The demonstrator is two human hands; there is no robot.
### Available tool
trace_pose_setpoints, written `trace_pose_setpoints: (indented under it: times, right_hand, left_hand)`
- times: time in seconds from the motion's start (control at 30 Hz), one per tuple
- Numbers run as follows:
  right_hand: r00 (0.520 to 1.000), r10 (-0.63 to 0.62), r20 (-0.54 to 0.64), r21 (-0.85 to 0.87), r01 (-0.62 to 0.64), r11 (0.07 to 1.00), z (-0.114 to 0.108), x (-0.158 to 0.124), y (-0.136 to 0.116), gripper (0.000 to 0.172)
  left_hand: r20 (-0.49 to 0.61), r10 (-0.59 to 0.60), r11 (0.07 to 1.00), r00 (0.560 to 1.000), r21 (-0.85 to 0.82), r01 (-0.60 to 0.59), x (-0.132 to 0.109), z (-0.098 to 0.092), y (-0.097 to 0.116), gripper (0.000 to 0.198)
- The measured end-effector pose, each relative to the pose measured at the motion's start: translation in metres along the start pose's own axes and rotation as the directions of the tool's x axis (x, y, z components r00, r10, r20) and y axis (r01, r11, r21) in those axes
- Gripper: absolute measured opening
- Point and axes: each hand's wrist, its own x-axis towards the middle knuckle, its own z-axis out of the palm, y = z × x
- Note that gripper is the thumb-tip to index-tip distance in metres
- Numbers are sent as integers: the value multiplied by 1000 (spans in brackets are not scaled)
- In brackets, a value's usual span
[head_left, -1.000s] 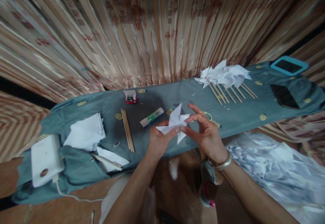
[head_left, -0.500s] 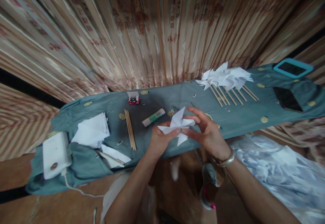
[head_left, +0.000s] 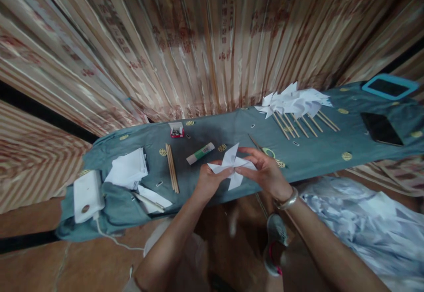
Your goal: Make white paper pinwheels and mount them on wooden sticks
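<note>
A white paper pinwheel [head_left: 231,159] is held above the near edge of the cloth-covered table [head_left: 228,128]. My left hand [head_left: 210,179] pinches it from the left, thumb close to its centre. From the right, my right hand [head_left: 266,172] grips it, with the thumb near the middle and the fingers behind the blades. A green-and-white glue stick [head_left: 200,153] lies just beyond my left hand. Scissors with a green handle [head_left: 269,152] rest behind my right hand, partly covered by it.
Finished pinwheels on sticks [head_left: 294,102] lie at the back right, by a phone [head_left: 380,128] and a blue-framed tablet [head_left: 390,87]. Leftward are loose sticks [head_left: 172,168], a small red box [head_left: 176,130], paper sheets [head_left: 127,168] and a white power bank [head_left: 88,196]. A full plastic bag [head_left: 367,225] stands below right.
The pinwheel's blades lie flatter and face me more, and my right fingers have curled closer behind it. More of the scissors shows. The view has shifted slightly.
</note>
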Motion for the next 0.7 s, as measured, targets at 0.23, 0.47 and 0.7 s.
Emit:
trace_pose_setpoints:
  times: [0.23, 0.47, 0.7]
  right_hand:
    - [999, 35, -12, -18, -35, 999, -7, 9, 16, 55]
    - [997, 77, -31, 53, -75, 996, -8, 17, 25, 53]
    - [992, 116, -44, 51, -114, 992, -5, 18, 26, 51]
  left_hand:
    - [-1, -21, 1000, 1000, -3, 21, 15, 2, -15, 37]
    - [-12, -54, 998, 998, 36, 54, 27, 1, -23, 36]
    - [-28, -64, 996, 998, 56, 65, 27, -1, -23, 38]
